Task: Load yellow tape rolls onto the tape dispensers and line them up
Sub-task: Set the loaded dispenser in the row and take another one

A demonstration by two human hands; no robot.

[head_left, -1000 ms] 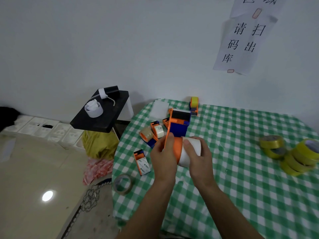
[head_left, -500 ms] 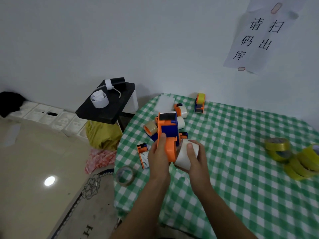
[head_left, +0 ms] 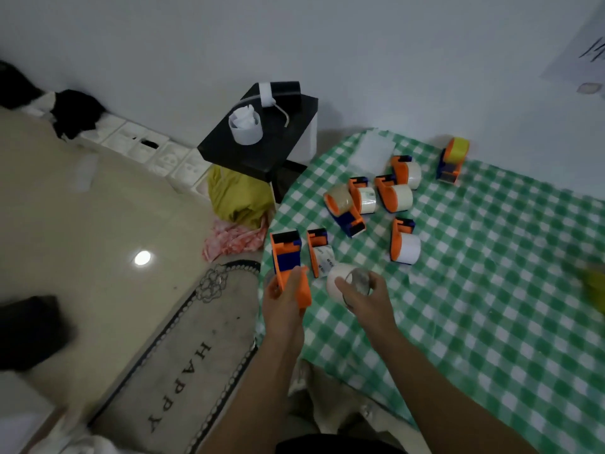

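Nearest, at the table's near-left edge, the left hand [head_left: 284,299] grips an orange-and-blue tape dispenser [head_left: 286,253] by its lower orange end, fingers curled round it; no roll shows on it. Just beside it, the right hand [head_left: 366,296] holds a white tape roll [head_left: 340,280] by its rim, thumb and fingers wrapped around the outside, the open core facing up. Roll and dispenser are apart.

The dispenser looks like light, rigid plastic, so a firm hold on the body, clear of the black cutter end, should suit it. A tape roll is a stiff ring with smooth, slightly slick sides, probably best taken across its outer rim or through the core.

Farther on the green checked tablecloth [head_left: 458,306] lie several more orange dispensers, one just beyond the held one [head_left: 319,253], one to the right [head_left: 404,244] and a cluster behind [head_left: 363,194], mostly carrying white or clear rolls. At the far edge stands a yellow-loaded dispenser [head_left: 453,158]. A yellow blur [head_left: 594,283] at the right edge, well apart from both hands, is likely the yellow tape rolls.
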